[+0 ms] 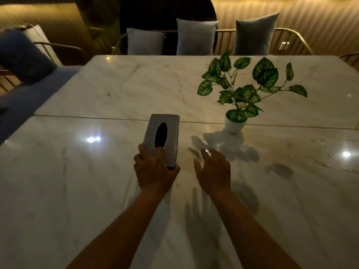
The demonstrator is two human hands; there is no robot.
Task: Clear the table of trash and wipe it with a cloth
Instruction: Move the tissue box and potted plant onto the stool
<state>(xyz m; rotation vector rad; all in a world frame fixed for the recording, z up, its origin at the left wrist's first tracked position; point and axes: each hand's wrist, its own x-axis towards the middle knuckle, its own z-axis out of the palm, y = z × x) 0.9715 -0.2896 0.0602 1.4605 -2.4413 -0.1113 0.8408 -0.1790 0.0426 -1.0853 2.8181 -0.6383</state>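
Dim dining room, warm wall light, cushioned chairs [196, 36] lined up past the far edge of a marble table [116, 90].

Left hand [155, 171] grips the near end of a tissue box [162, 137]: fingers curled round it, one finger up on the top face by the dark oval slot, thumb at the near right corner. Box sits around the table's middle, just on the near side of the seam. Can't tell if it's lifted or resting on the marble.

Right hand [213, 169] holds nothing, fingers spread and loosely extended, hovering over the surface just right of the box. Fingertips are motion-blurred.

Potted plant [236, 121] stands on the seam, right of the box, apart from both hands.

Progress, my read:
- No obvious trash anywhere in view, so that part looks done or near done.
- No cloth visible on the table or in either hand. Wiping doesn't look finished.
- Small wet spots or crumbs [320, 160] towards the right edge, plus a dull smudge [279, 169] between the right hand and those spots. Those still need a pass.
- Box handling looks like moving it out of the way or setting it back; can't say which.

Left to do: get the cloth, wipe the right side, check under the box and the plant.
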